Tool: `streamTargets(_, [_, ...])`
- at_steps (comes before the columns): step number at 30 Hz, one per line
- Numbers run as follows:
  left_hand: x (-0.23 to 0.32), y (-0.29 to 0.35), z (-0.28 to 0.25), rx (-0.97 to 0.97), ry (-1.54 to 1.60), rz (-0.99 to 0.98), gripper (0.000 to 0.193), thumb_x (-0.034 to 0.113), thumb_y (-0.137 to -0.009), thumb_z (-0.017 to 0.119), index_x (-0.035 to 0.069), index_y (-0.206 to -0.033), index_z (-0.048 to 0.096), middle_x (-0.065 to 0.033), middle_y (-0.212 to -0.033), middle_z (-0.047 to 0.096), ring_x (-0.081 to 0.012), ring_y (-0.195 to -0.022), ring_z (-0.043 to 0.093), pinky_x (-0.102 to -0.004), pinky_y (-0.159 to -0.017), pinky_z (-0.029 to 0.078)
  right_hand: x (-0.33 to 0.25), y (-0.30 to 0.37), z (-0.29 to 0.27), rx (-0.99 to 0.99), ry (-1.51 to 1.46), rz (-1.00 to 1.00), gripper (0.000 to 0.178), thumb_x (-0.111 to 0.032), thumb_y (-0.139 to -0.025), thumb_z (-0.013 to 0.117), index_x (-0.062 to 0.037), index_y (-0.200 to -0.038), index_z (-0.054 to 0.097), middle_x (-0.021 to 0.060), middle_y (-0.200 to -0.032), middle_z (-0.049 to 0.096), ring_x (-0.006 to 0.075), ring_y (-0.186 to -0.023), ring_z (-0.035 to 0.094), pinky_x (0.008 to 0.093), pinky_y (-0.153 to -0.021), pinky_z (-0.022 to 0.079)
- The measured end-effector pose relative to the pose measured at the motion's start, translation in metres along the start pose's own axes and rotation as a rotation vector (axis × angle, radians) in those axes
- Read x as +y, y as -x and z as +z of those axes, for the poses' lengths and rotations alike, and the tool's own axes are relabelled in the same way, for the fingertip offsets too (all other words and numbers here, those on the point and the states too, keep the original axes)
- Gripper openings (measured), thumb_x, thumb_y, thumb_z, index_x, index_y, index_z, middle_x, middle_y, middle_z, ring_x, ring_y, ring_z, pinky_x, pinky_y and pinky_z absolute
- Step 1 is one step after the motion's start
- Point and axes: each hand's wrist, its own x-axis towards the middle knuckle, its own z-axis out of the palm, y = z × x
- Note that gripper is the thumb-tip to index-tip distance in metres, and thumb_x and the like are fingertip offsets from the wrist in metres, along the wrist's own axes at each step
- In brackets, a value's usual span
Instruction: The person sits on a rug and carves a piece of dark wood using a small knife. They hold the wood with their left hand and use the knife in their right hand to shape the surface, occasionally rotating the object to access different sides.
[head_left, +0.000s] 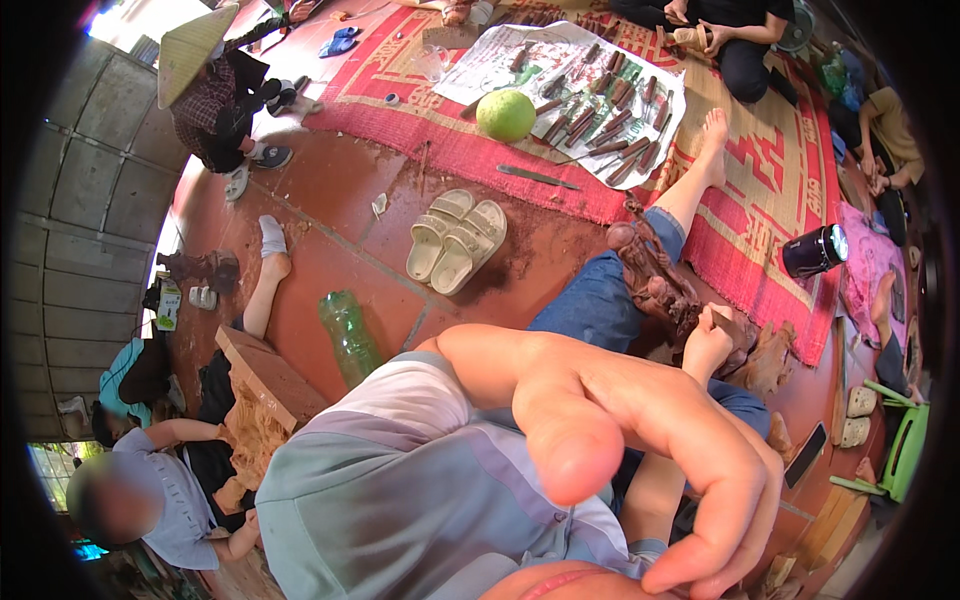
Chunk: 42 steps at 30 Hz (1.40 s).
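My left hand (640,410) is raised close in front of me, its arm in a grey-blue sleeve (370,480). Its thumb stands apart from the bent fingers, and no object shows in it. Farther off, my right hand (706,342) is closed beside a dark reddish-brown wood carving (655,270). A small flat brown piece (738,326) sticks out of that fist; its kind is unclear. The carving has rounded, knotty shapes and leans by my jeans-clad leg (590,305). Paler carved wood (765,362) lies at its lower end.
Beige sandals (457,240) and a green plastic bottle (348,335) are on the red tiles. A red patterned mat (400,140) bears newspaper (470,75) with several carving tools (580,125), a green round fruit (506,115) and a dark cup (815,251). People sit around; one wears a conical hat (195,50).
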Motion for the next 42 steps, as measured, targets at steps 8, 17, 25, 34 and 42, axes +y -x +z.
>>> streamTargets(8, [0.000,0.006,-0.008,-0.040,0.028,-0.080,0.089,0.081,-0.076,0.039,-0.006,-0.090,0.056,-0.0215,-0.099,0.056,-0.0232,-0.083,0.057,-0.0327,-0.073,0.046,-0.012,-0.005,-0.018,-0.076,-0.028,0.254,0.021,-0.019,-0.090,0.053,0.0004,-0.082,0.058,0.0168,-0.075,0.061,0.0337,-0.070,0.060,0.0417,-0.064,0.048])
streamTargets(17, [0.005,-0.001,-0.002,0.075,-0.032,-0.134,0.091,0.083,-0.075,0.035,-0.004,-0.086,0.059,-0.0204,-0.094,0.058,-0.0236,-0.080,0.059,-0.0320,-0.072,0.047,-0.034,-0.006,-0.018,-0.015,-0.119,0.238,0.021,-0.018,-0.091,0.051,0.0001,-0.082,0.057,0.0159,-0.077,0.061,0.0328,-0.072,0.060,0.0401,-0.065,0.048])
streamTargets(25, [0.016,-0.008,-0.018,-0.068,0.072,-0.354,0.073,0.065,-0.086,0.044,-0.005,-0.099,0.059,-0.0146,-0.101,0.056,-0.0232,-0.094,0.054,-0.0345,-0.084,0.041,-0.022,-0.004,-0.013,0.022,-0.090,0.161,0.012,-0.017,-0.082,0.063,-0.0059,-0.086,0.063,0.0159,-0.080,0.066,0.0295,-0.077,0.065,0.0390,-0.069,0.049])
streamTargets(34, [0.014,-0.017,0.018,0.253,-0.054,-0.185,0.086,0.080,-0.079,0.037,-0.004,-0.083,0.059,-0.0202,-0.091,0.058,-0.0225,-0.075,0.058,-0.0290,-0.068,0.046,-0.031,-0.003,-0.008,0.013,-0.094,0.078,0.020,-0.016,-0.091,0.050,0.0002,-0.081,0.056,0.0151,-0.077,0.059,0.0324,-0.074,0.059,0.0395,-0.067,0.048])
streamTargets(42, [-0.015,-0.003,0.003,0.160,0.171,0.000,0.082,0.074,-0.080,0.045,-0.006,-0.092,0.061,-0.0215,-0.095,0.057,-0.0227,-0.079,0.059,-0.0289,-0.074,0.046,-0.007,-0.008,-0.016,-0.055,-0.057,0.133,0.018,-0.014,-0.090,0.051,0.0004,-0.080,0.058,0.0151,-0.075,0.060,0.0317,-0.073,0.060,0.0394,-0.066,0.048])
